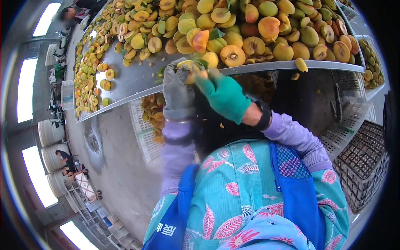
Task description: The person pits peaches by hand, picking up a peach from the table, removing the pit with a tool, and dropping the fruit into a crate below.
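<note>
head view: a steel table (137,79) is covered by a heap (250,29) of halved yellow fruit. at its near edge, one fruit (187,66) is gripped between the grey-gloved left hand (178,93) and the green-gloved right hand (223,93), both closed on it.

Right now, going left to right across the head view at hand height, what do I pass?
Stacked white tubs → white crate of halved fruit → left hand, grey-gloved, gripping a fruit → right hand, green-gloved → black crate.
</note>
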The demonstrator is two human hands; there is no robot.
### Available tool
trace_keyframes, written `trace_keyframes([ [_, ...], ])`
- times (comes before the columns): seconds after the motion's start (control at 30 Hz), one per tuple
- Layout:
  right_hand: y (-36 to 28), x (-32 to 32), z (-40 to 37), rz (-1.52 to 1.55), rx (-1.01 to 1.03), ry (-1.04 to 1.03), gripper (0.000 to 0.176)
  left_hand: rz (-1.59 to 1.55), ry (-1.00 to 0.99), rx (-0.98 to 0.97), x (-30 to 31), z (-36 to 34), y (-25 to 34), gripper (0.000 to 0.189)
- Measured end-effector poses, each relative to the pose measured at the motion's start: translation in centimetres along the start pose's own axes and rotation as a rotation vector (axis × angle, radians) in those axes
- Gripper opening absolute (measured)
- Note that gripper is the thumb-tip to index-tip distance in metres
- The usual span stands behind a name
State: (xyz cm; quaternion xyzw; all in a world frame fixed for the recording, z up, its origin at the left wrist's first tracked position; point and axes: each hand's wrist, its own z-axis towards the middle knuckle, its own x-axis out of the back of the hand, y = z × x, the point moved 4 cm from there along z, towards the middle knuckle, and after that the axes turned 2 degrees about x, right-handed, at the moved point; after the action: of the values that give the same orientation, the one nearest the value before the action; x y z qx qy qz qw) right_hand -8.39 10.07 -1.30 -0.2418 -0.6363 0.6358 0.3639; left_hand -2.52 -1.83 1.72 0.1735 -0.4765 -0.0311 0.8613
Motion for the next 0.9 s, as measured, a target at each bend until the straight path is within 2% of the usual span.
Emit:
trace_keyframes([
  [0.03,0.1,0.1,-0.4,-0.045,-0.008,-0.016,0.037,-0.478,-0.026,0.252,-1.2,-0.4,-0.5,0.023],
  [0.07,0.2,0.1,-0.7,-0.089,-0.017,-0.032,0.037,-0.956,0.074,0.507,-2.3,-1.0,-1.0,0.019],
  [0.1,0.3,0.0,-1.0,-0.132,-0.027,-0.048,0.036,-0.957,0.085,0.523,-2.8,-1.3,-1.1,0.017],
  [0.2,0.6,0.1,-1.2,-0.159,-0.061,-0.082,0.036,-0.475,0.033,0.247,-2.1,-1.3,-0.4,0.015],
  [0.23,0.8,0.0,-1.3,-0.128,-0.069,-0.079,0.036,-0.609,0.049,0.329,-2.1,-1.5,-0.2,0.016],
  [0.3,0.9,-0.1,-1.3,-0.086,-0.082,-0.076,0.037,-0.608,0.044,0.301,-1.5,-1.1,0.7,0.021],
  [0.33,0.9,-0.1,-1.4,-0.072,-0.089,-0.077,0.037,-0.470,0.018,0.194,-0.8,-0.6,1.5,0.023],
  [0.4,0.9,-0.1,-1.5,-0.055,-0.104,-0.083,0.038,-0.500,-0.004,0.218,-0.8,-0.5,1.8,0.028],
  [0.5,0.3,0.4,-1.6,-0.070,-0.106,-0.089,0.039,-0.967,0.014,0.557,-2.2,-0.8,0.8,0.032],
  [0.57,-0.3,0.8,-1.7,-0.107,-0.084,-0.084,0.040,-1.228,0.038,0.713,-2.8,-0.8,0.3,0.033],
  [0.67,0.2,0.6,-1.5,-0.132,-0.124,-0.113,0.040,-1.183,0.050,0.700,-3.2,-0.9,0.3,0.033],
  [0.73,0.0,0.0,-1.6,0.054,-0.288,-0.143,0.039,-1.013,0.149,0.499,-2.9,-0.7,0.9,0.030],
  [0.8,0.2,-0.6,-1.9,0.223,-0.353,-0.182,0.040,-0.948,0.244,0.413,-3.0,-1.1,1.7,0.027],
  [0.83,0.6,-0.6,-1.7,0.288,-0.324,-0.205,0.040,-0.977,0.303,0.417,-3.2,-1.0,2.1,0.026],
  [0.87,1.0,-0.4,-1.4,0.353,-0.294,-0.226,0.041,-1.123,0.272,0.488,-3.4,-0.8,2.3,0.024],
  [0.9,1.3,0.4,-1.0,0.197,-0.210,-0.234,0.040,-1.265,0.250,0.565,-3.5,-0.6,2.5,0.021],
])
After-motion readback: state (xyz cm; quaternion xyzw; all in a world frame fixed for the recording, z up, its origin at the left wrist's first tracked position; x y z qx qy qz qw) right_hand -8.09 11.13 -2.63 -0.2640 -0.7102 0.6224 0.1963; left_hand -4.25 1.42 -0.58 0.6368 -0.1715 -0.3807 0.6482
